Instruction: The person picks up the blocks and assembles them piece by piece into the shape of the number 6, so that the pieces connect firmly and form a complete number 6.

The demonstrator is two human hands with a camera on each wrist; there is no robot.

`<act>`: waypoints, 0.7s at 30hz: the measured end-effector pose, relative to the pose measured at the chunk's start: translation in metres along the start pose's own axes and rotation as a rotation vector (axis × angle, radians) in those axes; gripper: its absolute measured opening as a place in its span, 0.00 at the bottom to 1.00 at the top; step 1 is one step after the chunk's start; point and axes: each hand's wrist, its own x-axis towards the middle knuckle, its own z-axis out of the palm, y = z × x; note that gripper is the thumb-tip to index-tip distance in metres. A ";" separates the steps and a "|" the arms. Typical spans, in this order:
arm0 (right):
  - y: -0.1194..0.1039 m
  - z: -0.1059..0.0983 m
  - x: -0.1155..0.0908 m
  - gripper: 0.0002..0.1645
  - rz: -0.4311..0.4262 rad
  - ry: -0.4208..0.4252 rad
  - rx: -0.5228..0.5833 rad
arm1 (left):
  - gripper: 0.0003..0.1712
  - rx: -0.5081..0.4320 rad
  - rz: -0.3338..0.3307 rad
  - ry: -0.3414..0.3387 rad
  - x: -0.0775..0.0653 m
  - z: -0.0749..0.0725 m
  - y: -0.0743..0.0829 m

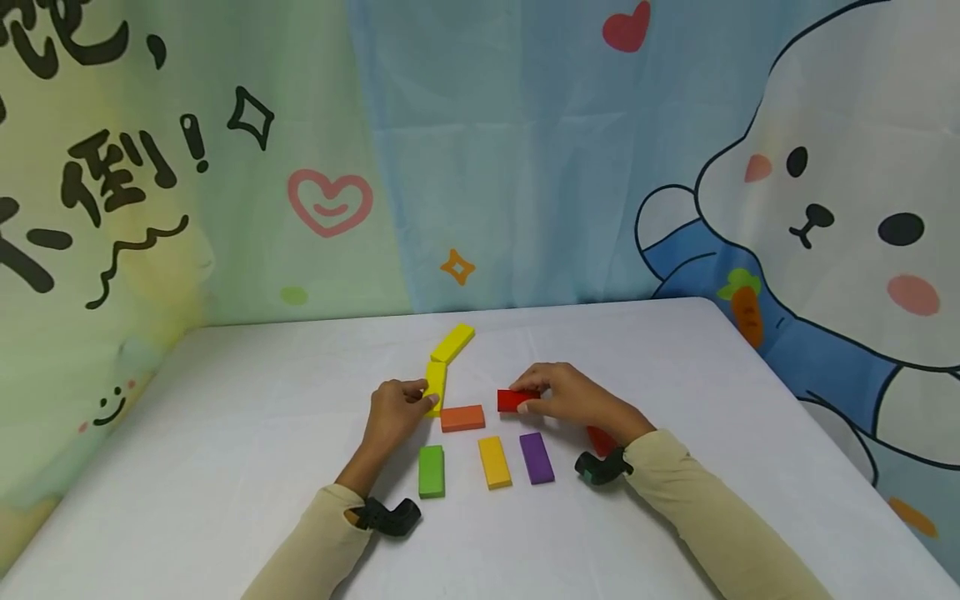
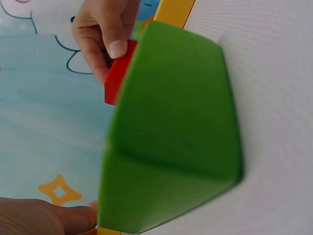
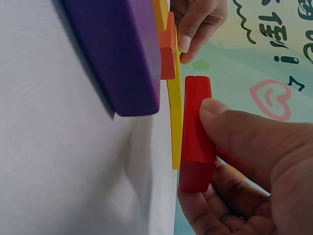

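My right hand (image 1: 573,396) pinches a red block (image 1: 517,401) between thumb and fingers; in the right wrist view the red block (image 3: 196,137) appears held just off the white table. The left hand (image 1: 397,410) has its thumb and index finger on a yellow block (image 1: 436,385), pinching it near its lower end. That block meets a second yellow block (image 1: 453,342), which slants away to the upper right. An orange block (image 1: 462,418) lies close to the near end of the held yellow one, to its right.
Nearer the person lie a green block (image 1: 431,472), an amber block (image 1: 495,462) and a purple block (image 1: 537,458). Another red block (image 1: 601,441) is partly hidden beneath the right wrist. A printed cloth backdrop (image 1: 510,167) hangs behind the white table (image 1: 247,433).
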 end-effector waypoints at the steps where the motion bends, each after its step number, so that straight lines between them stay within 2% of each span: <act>1: 0.000 0.001 0.000 0.20 0.002 0.001 0.003 | 0.21 -0.002 0.000 -0.001 0.000 0.000 -0.001; 11: 0.000 0.008 0.004 0.20 -0.040 -0.017 0.004 | 0.20 -0.008 -0.023 -0.011 0.000 0.002 0.000; 21: -0.005 0.012 0.007 0.19 0.000 -0.042 0.016 | 0.20 -0.010 -0.001 -0.003 0.000 0.000 0.000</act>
